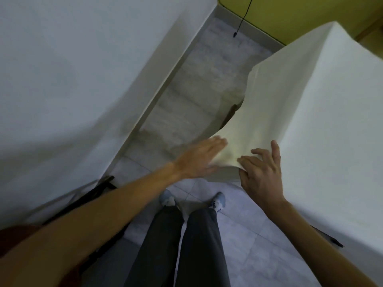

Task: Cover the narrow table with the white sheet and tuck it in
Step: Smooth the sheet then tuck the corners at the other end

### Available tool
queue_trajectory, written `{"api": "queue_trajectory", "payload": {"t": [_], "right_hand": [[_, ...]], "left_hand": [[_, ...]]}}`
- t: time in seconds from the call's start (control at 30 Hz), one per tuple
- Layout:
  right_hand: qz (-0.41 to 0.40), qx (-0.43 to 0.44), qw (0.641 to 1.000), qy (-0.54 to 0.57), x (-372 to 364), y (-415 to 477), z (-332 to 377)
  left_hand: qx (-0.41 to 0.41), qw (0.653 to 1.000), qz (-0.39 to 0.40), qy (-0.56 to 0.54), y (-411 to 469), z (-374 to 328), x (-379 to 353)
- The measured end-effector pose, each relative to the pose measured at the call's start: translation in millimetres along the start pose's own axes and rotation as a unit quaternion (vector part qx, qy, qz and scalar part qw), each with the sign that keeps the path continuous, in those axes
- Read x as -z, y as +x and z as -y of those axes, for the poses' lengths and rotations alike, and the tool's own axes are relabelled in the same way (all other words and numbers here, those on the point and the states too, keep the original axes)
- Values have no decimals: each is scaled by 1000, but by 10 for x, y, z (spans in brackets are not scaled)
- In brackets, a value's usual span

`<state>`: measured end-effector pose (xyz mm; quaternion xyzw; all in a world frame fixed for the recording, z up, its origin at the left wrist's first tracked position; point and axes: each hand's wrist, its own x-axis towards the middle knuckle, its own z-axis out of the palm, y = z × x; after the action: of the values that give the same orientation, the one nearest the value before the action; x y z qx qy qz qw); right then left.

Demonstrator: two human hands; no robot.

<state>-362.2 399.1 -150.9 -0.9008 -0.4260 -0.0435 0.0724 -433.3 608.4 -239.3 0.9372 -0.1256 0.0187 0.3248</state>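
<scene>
- Standing in a tiled aisle point(192, 96), the person has a white-draped surface point(62, 79) along the left and the narrow table point(230, 114) along the right, with bare floor running ahead to a yellow-green wall point(294, 15).
- White sheet point(323, 104) covers the table's top and hangs down its aisle side; its lower edge is lifted near the middle, and a dark bit of the frame shows there.
- Left hand point(200, 158) lies flat against the hanging cloth near the close corner, fingers straight and together, somewhat blurred.
- Right hand point(263, 177) is just beside it at the corner, fingers curled and spread, gripping the sheet's lower edge so that the cloth pulls taut to a point at the thumb.
- Both feet stand on the tiles below the hands, apart from either drape.
- A black cord point(243, 19) hangs by the far wall.
</scene>
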Motion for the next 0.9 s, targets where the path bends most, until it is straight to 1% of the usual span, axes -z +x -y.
{"api": "queue_trajectory", "payload": {"t": [0.03, 0.1, 0.23, 0.37, 0.43, 0.5, 0.53, 0.63, 0.73, 0.8, 0.87, 0.9], "right_hand": [[4, 0, 1000, 0, 7, 5, -1], [-1, 3, 1000, 10, 18, 23, 29], [-10, 15, 1000, 15, 17, -4, -6], [-35, -2, 998, 48, -11, -25, -22], [-47, 1, 997, 56, -14, -35, -33], [-45, 12, 998, 50, -21, -28, -47], [-43, 16, 998, 46, -27, -27, -53], [-44, 22, 998, 44, -32, -45, -73], [-46, 21, 997, 53, -28, -47, -75], [-44, 18, 997, 57, -26, -35, -69], [-44, 13, 997, 55, -32, -39, -64], [-45, 11, 998, 52, -40, -36, -60]], "left_hand": [[-3, 1000, 10, -10, 105, -120, -177], [24, 998, 20, -47, 200, -237, -428], [96, 988, 31, -113, 157, -106, -680], [221, 962, 35, -157, -291, 217, -934], [270, 950, 38, -153, -528, 346, -961], [308, 943, 68, -107, -680, 458, -863], [304, 946, 74, -87, -724, 513, -785], [234, 970, 71, 9, -825, 786, -585], [198, 967, 113, 110, -1011, 1190, -387], [202, 961, 123, 141, -1173, 1416, -212], [229, 953, 137, 143, -1301, 1540, -25], [233, 953, 133, 143, -1314, 1547, 42]]}}
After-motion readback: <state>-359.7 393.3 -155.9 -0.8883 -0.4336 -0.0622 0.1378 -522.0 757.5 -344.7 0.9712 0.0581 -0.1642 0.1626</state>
